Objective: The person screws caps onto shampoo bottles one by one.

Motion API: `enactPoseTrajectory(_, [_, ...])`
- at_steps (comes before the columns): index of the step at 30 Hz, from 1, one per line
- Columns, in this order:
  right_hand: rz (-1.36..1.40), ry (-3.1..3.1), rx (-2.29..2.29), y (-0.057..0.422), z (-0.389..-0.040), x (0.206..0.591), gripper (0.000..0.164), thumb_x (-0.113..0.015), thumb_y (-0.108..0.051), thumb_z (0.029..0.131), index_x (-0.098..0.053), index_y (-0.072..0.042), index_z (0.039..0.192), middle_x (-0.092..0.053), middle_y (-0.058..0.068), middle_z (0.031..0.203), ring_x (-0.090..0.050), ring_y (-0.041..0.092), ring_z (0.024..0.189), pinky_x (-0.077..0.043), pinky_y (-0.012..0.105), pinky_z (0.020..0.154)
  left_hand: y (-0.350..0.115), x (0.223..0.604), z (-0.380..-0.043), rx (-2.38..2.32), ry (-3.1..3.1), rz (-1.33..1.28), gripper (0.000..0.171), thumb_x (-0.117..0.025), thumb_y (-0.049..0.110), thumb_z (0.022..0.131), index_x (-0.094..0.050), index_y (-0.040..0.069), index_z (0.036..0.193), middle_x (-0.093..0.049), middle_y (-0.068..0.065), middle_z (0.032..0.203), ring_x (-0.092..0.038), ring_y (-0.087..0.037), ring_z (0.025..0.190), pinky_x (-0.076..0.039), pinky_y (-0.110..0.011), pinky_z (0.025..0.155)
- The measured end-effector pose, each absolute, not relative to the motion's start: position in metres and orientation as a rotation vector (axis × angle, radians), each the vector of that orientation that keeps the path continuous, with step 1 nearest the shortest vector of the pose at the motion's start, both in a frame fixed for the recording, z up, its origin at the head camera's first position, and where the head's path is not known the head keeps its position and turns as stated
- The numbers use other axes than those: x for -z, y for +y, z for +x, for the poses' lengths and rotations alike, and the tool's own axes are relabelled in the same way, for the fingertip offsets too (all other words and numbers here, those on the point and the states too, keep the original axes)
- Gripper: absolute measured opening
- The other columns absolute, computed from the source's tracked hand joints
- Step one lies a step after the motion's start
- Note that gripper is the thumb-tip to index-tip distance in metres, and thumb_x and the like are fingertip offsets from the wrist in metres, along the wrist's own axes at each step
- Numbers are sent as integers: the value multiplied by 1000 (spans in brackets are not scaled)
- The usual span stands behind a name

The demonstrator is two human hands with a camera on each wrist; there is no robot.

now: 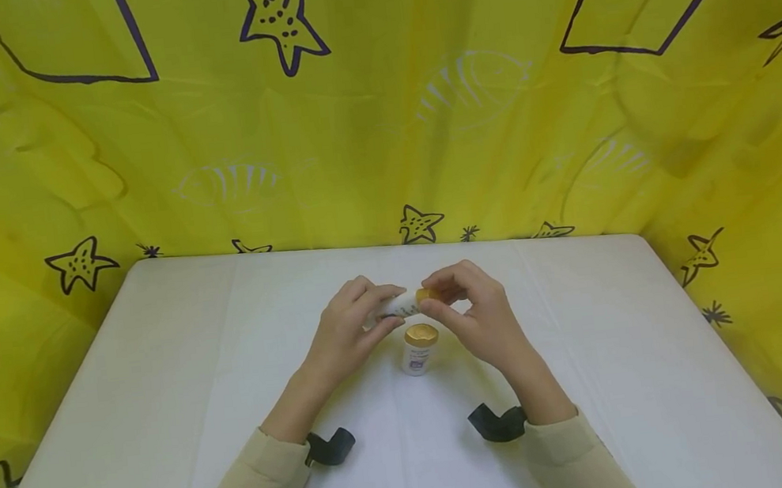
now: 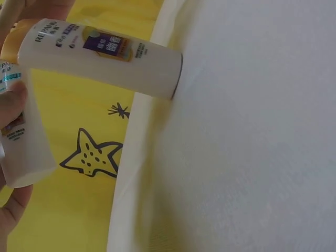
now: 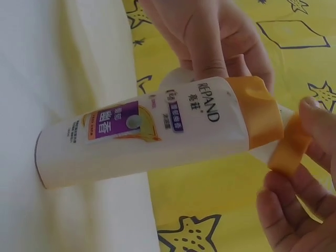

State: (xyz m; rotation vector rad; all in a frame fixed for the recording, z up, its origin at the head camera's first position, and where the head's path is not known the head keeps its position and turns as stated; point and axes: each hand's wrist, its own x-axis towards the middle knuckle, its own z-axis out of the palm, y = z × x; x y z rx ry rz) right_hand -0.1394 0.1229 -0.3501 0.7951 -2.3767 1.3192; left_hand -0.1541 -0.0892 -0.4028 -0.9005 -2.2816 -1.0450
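Observation:
Above the table, my left hand (image 1: pixel 339 329) grips the white body of a toiletry bottle (image 1: pixel 396 306), which lies tilted almost sideways. My right hand (image 1: pixel 478 308) pinches its orange-gold cap (image 3: pixel 291 147) between thumb and fingers, and the cap sits at the bottle's end. A second white bottle (image 1: pixel 417 356) stands upright on the table just below and in front of the held one, untouched. It has a gold cap (image 3: pixel 254 113) and a REPAND label with a purple patch. In the right wrist view it hides much of the held bottle.
A white cloth covers the table (image 1: pixel 624 347). Behind it and along its sides hangs a yellow curtain (image 1: pixel 364 119) printed with starfish and fish. Black wrist mounts (image 1: pixel 332 446) show at both cuffs, low over the table.

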Motion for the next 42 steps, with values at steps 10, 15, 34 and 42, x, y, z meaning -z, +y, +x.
enactPoseTrajectory(10, [710, -2416, -1271, 127, -146, 363, 25, -72, -28, 79, -63, -16, 98, -62, -8, 91, -57, 7, 79, -49, 28, 65, -87, 408, -156, 1004, -2309, -897, 37, -72, 25, 79, -61, 16, 114, -50, 6, 85, -43, -10, 76, -38, -21, 65])
enactPoseTrajectory(15, [655, -2415, -1296, 128, -150, 369, 25, -72, -35, 78, -62, -21, 95, -61, -11, 89, -57, 6, 77, -48, 25, 63, -85, 407, -156, 899, -2293, -899, 37, -72, 26, 79, -61, 16, 113, -50, 2, 82, -42, -10, 73, -38, -22, 63])
enactPoseTrajectory(34, [605, -2437, -1406, 128, -152, 373, 22, -72, -37, 78, -63, -23, 93, -62, -12, 85, -57, 7, 72, -50, 28, 60, -85, 407, -155, 760, -2254, -948, 34, -71, 24, 81, -60, 15, 111, -45, 3, 78, -39, -11, 67, -34, -24, 60])
enactPoseTrajectory(42, [711, -2421, -1446, 130, -155, 377, 33, -72, -30, 78, -63, -20, 108, -60, -9, 101, -59, 9, 84, -51, 27, 67, -86, 412, -154, 891, -2348, -840, 34, -70, 30, 81, -59, 18, 111, -49, 5, 86, -43, -8, 73, -40, -21, 61])
